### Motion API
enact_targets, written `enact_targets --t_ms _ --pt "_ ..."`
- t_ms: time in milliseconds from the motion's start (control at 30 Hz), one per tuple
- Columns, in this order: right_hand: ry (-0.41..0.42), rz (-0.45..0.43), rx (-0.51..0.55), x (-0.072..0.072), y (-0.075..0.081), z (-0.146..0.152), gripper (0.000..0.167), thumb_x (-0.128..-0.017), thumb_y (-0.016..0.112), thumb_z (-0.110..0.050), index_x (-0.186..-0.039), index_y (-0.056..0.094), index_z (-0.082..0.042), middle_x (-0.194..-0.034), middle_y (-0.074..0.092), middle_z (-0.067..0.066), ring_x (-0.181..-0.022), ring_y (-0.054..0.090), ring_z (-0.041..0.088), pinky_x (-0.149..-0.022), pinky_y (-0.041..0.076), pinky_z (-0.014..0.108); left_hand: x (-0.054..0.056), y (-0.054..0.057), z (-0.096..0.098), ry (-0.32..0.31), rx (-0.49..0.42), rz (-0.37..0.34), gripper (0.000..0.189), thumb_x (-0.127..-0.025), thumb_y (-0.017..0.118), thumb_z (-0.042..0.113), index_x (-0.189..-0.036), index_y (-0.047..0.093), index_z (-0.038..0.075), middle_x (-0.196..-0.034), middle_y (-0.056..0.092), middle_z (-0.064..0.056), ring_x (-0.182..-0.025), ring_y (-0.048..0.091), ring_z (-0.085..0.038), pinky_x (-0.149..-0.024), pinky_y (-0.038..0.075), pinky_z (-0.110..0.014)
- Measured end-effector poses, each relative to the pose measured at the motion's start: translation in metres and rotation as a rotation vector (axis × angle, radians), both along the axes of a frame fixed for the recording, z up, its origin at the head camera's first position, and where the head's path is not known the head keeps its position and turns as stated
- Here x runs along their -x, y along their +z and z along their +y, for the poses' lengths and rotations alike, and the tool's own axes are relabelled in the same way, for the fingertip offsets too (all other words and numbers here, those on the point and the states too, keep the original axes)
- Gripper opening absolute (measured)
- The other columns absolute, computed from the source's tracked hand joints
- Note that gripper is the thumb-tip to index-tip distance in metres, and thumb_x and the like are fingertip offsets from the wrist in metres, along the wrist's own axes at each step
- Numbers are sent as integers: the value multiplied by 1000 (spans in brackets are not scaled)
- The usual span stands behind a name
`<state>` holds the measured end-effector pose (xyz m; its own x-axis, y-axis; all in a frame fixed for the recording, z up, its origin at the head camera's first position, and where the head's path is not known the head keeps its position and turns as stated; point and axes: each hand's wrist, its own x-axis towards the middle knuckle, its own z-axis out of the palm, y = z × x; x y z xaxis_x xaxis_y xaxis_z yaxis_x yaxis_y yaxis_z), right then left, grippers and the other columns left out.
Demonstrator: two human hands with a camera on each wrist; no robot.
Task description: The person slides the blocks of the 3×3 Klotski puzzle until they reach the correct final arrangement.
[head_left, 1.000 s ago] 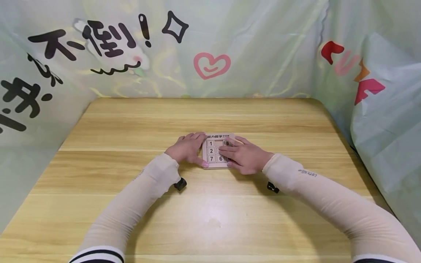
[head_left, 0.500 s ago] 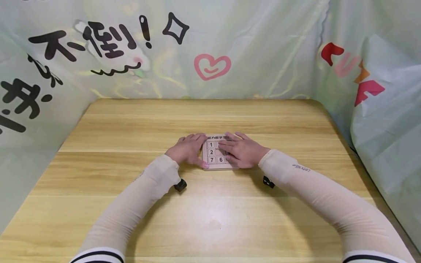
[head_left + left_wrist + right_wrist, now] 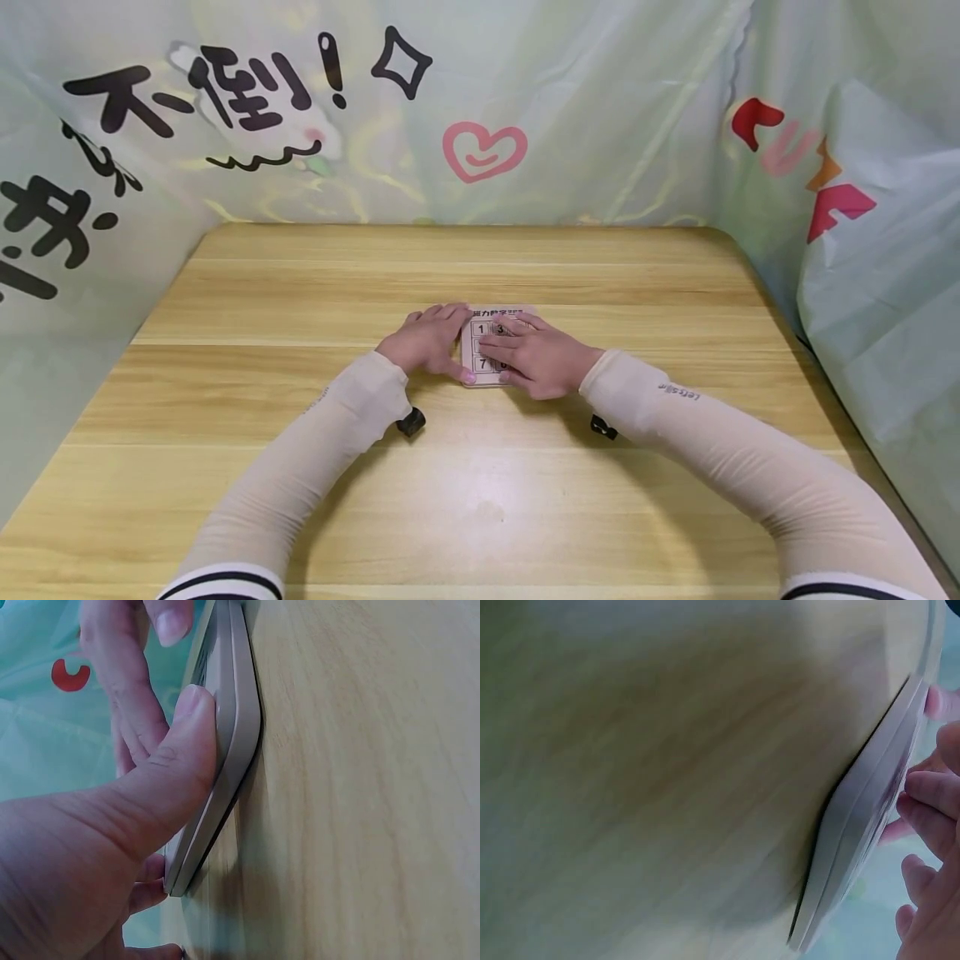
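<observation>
A pale sliding number puzzle (image 3: 486,381) lies flat on the wooden table. My left hand (image 3: 424,342) holds it along its left side, thumb at the near corner and fingers at the far one. In the left wrist view the thumb (image 3: 196,731) presses against the puzzle's rim. My right hand (image 3: 551,358) lies over the right part of the puzzle with extended fingertips on the tiles. Tiles 1, 3 and 7 can be read; the right column is hidden under the hand. From the right wrist, the fingers (image 3: 930,791) touch the puzzle's top face.
The wooden table (image 3: 480,500) extends around the puzzle on all sides. A pale printed curtain (image 3: 600,108) hangs behind it and along both sides. Small black wrist pieces (image 3: 411,422) show beneath both cuffs.
A tile 3 now sits in the top middle slot, which was bare a second ago. My right hand has shifted left across the tiles. My left hand has kept its place.
</observation>
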<state>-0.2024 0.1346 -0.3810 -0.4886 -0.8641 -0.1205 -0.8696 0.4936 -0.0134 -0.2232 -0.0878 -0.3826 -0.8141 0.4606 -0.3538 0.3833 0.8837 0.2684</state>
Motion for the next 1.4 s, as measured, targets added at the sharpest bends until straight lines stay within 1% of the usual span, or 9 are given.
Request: enact_targets --t_ms 167,467,700,867,1133,1267,1400 --pt "14 -8 -8 -4 3 -4 49 -101 43 -31 -144 47 -6 -150 42 8 -143 23 34 -116 15 55 0 -1 0 -7 1 4 111 -70 76 62 -153 22 13 -160 17 -4 -144 18 -35 -115 17 -56" --pt "13 0 -10 -4 1 -3 50 -101 43 -31 -144 47 -6 -149 42 8 -143 22 33 -116 15 55 1 0 1 -11 5 -1 111 -71 75 62 -154 21 11 -161 16 -5 -144 18 -35 -115 17 -56" --pt "-28 3 -20 1 2 5 51 -100 43 -32 -145 45 -6 -149 42 9 -144 22 34 -116 15 55 0 2 1 -3 -10 -11 112 -71 76 62 -154 21 12 -161 16 -5 -144 17 -35 -116 15 -55" --pt "-54 1 -9 3 3 13 50 -100 44 -30 -144 47 -7 -148 44 8 -143 23 35 -115 17 55 -1 3 1 3 -12 -10 112 -70 77 61 -154 20 12 -161 16 -5 -144 16 -36 -116 15 -55" --pt "2 5 3 -4 0 4 50 -101 43 -31 -144 47 -6 -149 43 7 -143 23 33 -115 16 55 0 2 1 -2 -7 2 113 -70 77 61 -154 22 11 -161 17 -8 -144 17 -38 -115 15 -56" --pt "-4 4 1 -4 -1 3 49 -101 43 -30 -143 48 -7 -149 43 7 -144 22 33 -116 16 55 0 1 2 -4 -13 -1 112 -70 77 61 -153 22 10 -160 17 -8 -144 17 -38 -115 16 -57" --pt "-17 6 2 -4 0 8 48 -100 45 -30 -142 49 -8 -147 45 7 -143 24 34 -115 17 56 1 1 2 5 -7 -9 113 -69 78 61 -154 21 11 -161 16 -7 -144 16 -37 -115 15 -56"
